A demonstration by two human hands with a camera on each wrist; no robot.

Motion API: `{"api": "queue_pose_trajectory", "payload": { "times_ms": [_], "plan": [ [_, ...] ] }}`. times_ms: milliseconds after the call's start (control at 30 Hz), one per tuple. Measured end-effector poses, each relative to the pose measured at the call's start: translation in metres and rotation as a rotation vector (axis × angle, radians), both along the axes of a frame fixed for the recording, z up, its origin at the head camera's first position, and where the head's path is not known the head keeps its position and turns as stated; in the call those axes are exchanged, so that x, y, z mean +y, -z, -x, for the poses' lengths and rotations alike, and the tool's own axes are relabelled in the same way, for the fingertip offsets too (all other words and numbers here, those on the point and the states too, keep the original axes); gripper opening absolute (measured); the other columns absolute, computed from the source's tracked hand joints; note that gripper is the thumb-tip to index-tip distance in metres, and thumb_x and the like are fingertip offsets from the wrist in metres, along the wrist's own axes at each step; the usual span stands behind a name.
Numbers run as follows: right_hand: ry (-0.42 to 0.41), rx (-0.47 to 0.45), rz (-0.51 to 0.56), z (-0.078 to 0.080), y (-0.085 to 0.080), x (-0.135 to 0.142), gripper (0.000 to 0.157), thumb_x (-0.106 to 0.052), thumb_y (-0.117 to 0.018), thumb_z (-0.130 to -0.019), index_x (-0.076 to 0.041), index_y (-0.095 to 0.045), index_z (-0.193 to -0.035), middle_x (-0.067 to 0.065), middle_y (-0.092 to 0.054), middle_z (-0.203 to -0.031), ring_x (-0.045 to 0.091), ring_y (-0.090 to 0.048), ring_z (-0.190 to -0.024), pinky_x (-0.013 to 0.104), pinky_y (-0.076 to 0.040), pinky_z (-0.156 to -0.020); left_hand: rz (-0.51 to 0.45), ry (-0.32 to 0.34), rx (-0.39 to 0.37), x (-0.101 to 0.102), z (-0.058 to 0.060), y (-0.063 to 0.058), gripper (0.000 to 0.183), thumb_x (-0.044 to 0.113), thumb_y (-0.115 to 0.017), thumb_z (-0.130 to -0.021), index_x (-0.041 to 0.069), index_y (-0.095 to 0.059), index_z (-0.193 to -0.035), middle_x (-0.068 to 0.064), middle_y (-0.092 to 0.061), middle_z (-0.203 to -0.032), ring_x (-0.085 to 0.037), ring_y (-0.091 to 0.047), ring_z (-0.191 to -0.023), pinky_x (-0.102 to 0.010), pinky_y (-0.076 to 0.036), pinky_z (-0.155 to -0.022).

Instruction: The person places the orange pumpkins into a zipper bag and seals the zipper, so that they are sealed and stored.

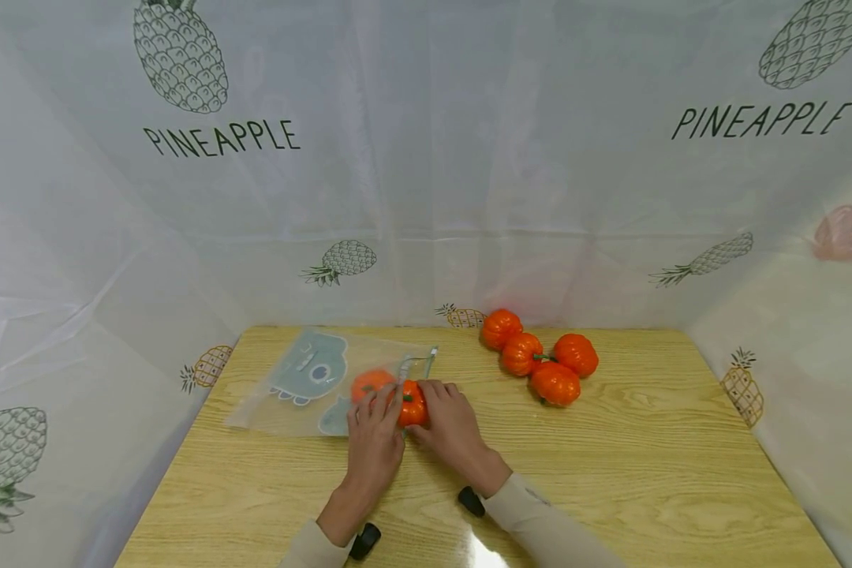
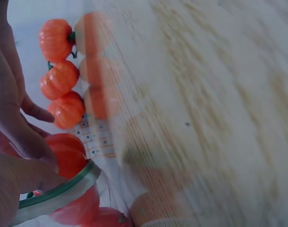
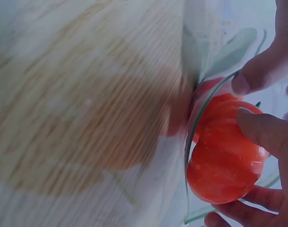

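A translucent zip bag (image 1: pixel 255 410) with blue cartoon prints lies left of centre, its green-edged opening facing right. One small orange-red pumpkin (image 1: pixel 369 382) shows through its film. At the opening, my right hand (image 1: pixel 457 422) holds another small pumpkin (image 3: pixel 226 156), with the thumb on top and fingers beneath. That pumpkin sits partly within the bag's mouth. My left hand (image 1: pixel 375 434) pinches the near lip of the bag, the thumb lying along the green zip edge (image 2: pixel 63 189). In the head view, the hands partly hide the bag's mouth.
Several more small pumpkins (image 1: pixel 555 384) are clustered at the back right of the wooden table (image 1: pixel 610 473). White cloth with pineapple prints (image 1: pixel 454 181) walls off the back and both sides. A small white slider (image 1: pixel 435 351) sits at the bag's far corner.
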State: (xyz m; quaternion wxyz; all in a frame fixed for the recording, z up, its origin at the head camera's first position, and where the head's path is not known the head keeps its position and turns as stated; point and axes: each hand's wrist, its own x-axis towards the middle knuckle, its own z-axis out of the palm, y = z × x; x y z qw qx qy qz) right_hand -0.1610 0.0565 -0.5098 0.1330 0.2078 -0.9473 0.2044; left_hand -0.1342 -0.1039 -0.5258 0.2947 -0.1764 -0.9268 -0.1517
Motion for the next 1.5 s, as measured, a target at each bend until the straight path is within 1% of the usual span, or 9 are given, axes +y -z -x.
{"api": "queue_pose_trajectory", "payload": {
  "times_ms": [133, 400, 500, 700, 867, 967, 1167, 1367, 1500],
  "plan": [
    [-0.026, -0.006, -0.018, 0.003, 0.0, -0.005, 0.073, -0.037, -0.091, -0.084, -0.005, -0.06, -0.141, 0.012, -0.067, -0.131, 0.032, -0.061, -0.113, 0.044, -0.054, -0.097, 0.025, 0.007, 0.029, 0.001, 0.0, -0.001, 0.075, -0.008, -0.084, -0.07, 0.003, -0.066, -0.141, -0.01, -0.058, -0.139, -0.036, -0.051, -0.123, -0.054, -0.041, -0.095],
    [-0.082, -0.02, -0.043, 0.006, 0.0, -0.008, 0.071, -0.036, -0.088, -0.087, -0.003, -0.059, -0.143, 0.012, -0.065, -0.135, 0.031, -0.06, -0.118, 0.042, -0.053, -0.101, 0.055, 0.001, 0.03, 0.002, -0.002, -0.003, 0.076, -0.006, -0.089, -0.068, 0.003, -0.066, -0.14, -0.01, -0.057, -0.142, -0.034, -0.05, -0.121, -0.053, -0.041, -0.096],
    [-0.086, -0.024, -0.051, 0.006, 0.001, -0.006, 0.073, -0.038, -0.087, -0.087, -0.002, -0.059, -0.144, 0.014, -0.064, -0.137, 0.033, -0.06, -0.12, 0.043, -0.053, -0.103, 0.05, 0.002, 0.047, 0.002, -0.001, -0.002, 0.074, -0.007, -0.087, -0.067, 0.003, -0.067, -0.138, -0.01, -0.057, -0.14, -0.034, -0.05, -0.12, -0.053, -0.041, -0.095],
    [-0.032, -0.056, -0.018, 0.003, 0.005, 0.002, 0.073, -0.039, -0.087, -0.088, 0.002, -0.059, -0.142, 0.018, -0.063, -0.136, 0.037, -0.06, -0.12, 0.048, -0.054, -0.101, 0.029, 0.018, 0.068, 0.0, 0.002, 0.001, 0.076, -0.008, -0.084, -0.066, 0.003, -0.066, -0.139, -0.01, -0.058, -0.138, -0.034, -0.051, -0.118, -0.051, -0.039, -0.094],
    [0.016, -0.044, -0.015, 0.004, 0.009, 0.004, 0.062, -0.037, -0.084, -0.091, 0.003, -0.064, -0.133, 0.018, -0.065, -0.129, 0.037, -0.061, -0.115, 0.049, -0.055, -0.096, 0.028, 0.015, 0.055, -0.001, 0.002, 0.001, 0.08, -0.01, -0.085, -0.064, 0.003, -0.066, -0.14, -0.009, -0.058, -0.14, -0.033, -0.051, -0.119, -0.051, -0.038, -0.096],
    [0.014, -0.036, -0.013, 0.005, 0.01, 0.002, 0.057, -0.037, -0.084, -0.091, 0.0, -0.067, -0.132, 0.017, -0.066, -0.125, 0.036, -0.062, -0.113, 0.048, -0.055, -0.094, 0.035, 0.019, 0.066, 0.001, 0.002, 0.0, 0.079, -0.009, -0.084, -0.065, 0.003, -0.066, -0.141, -0.009, -0.058, -0.14, -0.033, -0.052, -0.119, -0.052, -0.041, -0.096],
    [-0.002, -0.047, -0.037, 0.007, 0.01, -0.004, 0.06, -0.037, -0.083, -0.092, -0.003, -0.065, -0.139, 0.016, -0.065, -0.126, 0.035, -0.062, -0.112, 0.047, -0.055, -0.092, 0.059, 0.021, 0.068, 0.004, 0.0, -0.001, 0.076, -0.006, -0.083, -0.071, 0.004, -0.065, -0.144, -0.009, -0.058, -0.14, -0.034, -0.051, -0.119, -0.052, -0.044, -0.094],
    [0.048, -0.044, -0.04, 0.007, 0.01, -0.009, 0.054, -0.038, -0.083, -0.092, -0.003, -0.068, -0.13, 0.015, -0.065, -0.12, 0.033, -0.062, -0.108, 0.046, -0.055, -0.09, 0.055, 0.012, 0.05, 0.003, 0.0, 0.001, 0.076, -0.007, -0.083, -0.072, 0.005, -0.065, -0.144, -0.009, -0.057, -0.142, -0.033, -0.05, -0.12, -0.053, -0.044, -0.095],
    [-0.002, 0.001, -0.074, 0.007, 0.012, -0.011, 0.049, -0.034, -0.08, -0.095, -0.002, -0.068, -0.13, 0.015, -0.064, -0.117, 0.032, -0.062, -0.103, 0.044, -0.055, -0.089, 0.061, 0.016, 0.057, 0.003, 0.0, 0.001, 0.076, -0.006, -0.084, -0.072, 0.006, -0.065, -0.144, -0.009, -0.058, -0.142, -0.033, -0.051, -0.121, -0.053, -0.044, -0.095]
  ]
}}
